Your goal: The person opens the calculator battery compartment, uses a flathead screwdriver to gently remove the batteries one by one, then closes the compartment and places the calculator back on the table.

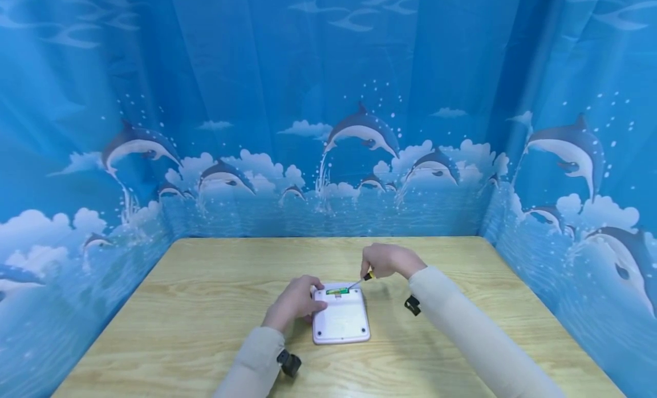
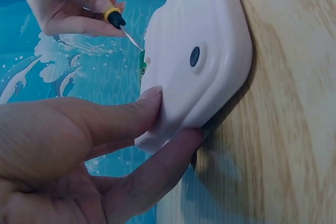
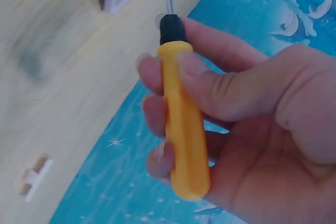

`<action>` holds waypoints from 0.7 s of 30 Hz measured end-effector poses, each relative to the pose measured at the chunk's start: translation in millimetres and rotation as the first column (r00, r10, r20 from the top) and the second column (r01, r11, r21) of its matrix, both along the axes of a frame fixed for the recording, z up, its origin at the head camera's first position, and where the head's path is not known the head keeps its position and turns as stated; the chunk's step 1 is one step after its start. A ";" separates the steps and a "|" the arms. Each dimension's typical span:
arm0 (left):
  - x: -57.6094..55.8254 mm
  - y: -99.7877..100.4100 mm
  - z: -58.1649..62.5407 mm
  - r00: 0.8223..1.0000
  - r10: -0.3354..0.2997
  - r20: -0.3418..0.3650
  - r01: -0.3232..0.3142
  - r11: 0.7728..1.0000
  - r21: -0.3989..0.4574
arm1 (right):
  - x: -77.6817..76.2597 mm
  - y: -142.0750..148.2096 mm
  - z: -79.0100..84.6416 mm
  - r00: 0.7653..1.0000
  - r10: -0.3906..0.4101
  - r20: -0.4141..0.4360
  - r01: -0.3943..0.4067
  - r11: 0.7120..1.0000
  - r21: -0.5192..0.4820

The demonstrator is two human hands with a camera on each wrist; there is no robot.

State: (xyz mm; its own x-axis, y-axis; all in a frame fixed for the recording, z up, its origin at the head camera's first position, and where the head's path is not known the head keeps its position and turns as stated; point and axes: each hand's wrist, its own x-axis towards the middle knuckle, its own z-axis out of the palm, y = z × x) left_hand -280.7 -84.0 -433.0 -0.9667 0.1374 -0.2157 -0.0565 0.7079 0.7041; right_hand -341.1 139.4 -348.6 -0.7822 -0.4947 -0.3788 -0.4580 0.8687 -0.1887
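Observation:
A pale pink, squarish device (image 1: 341, 321) with dark round feet lies underside up on the table. Near its far edge an open battery slot shows a green battery (image 1: 337, 291). My left hand (image 1: 295, 301) grips the device's left side, thumb on top and fingers at the edge, as the left wrist view shows. In my right hand (image 1: 386, 260) is a screwdriver (image 3: 186, 124) with a yellow handle and black collar, fingers wrapped round the handle. Its metal shaft slants down to the left, the tip right at the battery's right end.
The wooden table (image 1: 215, 307) extends around the device. A blue curtain (image 1: 328, 56) printed with dolphins stands behind and at both sides. On the table in the right wrist view lies a small pale piece (image 3: 37, 177). Dark wrist cameras (image 1: 290, 364) hang from both sleeves.

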 end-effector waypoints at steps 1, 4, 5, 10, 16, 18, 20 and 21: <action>0.2 0.0 0.1 1.000 0.000 0.000 0.000 1.000 0.002 | -1.1 2.6 -1.8 1.000 0.008 0.007 -0.008 1.000 -0.016; 1.0 -0.2 0.8 1.000 -0.001 -0.001 0.001 1.000 0.007 | -4.2 10.4 -6.9 0.999 0.020 0.036 -0.017 0.997 -0.076; 1.3 -0.3 1.1 1.000 -0.003 -0.003 0.003 1.000 0.007 | -5.4 13.3 -9.0 0.998 0.026 0.048 -0.021 0.995 -0.100; 1.8 -0.2 1.8 1.000 -0.005 -0.002 0.005 1.000 0.011 | -11.3 26.9 -18.4 0.994 0.091 0.062 -0.079 0.982 -0.170; 2.6 -0.9 1.7 1.000 -0.013 -0.015 0.013 1.000 0.006 | -8.1 25.6 -14.9 0.993 0.112 0.043 -0.103 0.980 -0.169; 3.0 -1.1 1.9 1.000 -0.011 -0.014 0.011 1.000 0.007 | -4.8 20.6 -10.1 0.994 0.109 0.024 -0.105 0.984 -0.143; 3.0 -1.3 2.7 1.000 -0.009 -0.011 0.009 1.000 0.008 | -1.3 14.5 -4.2 0.995 0.102 -0.001 -0.102 0.990 -0.101; 2.8 -1.4 2.6 1.000 -0.011 -0.010 0.011 1.000 0.009 | 0.4 11.4 -1.5 0.995 0.097 -0.013 -0.097 0.992 -0.080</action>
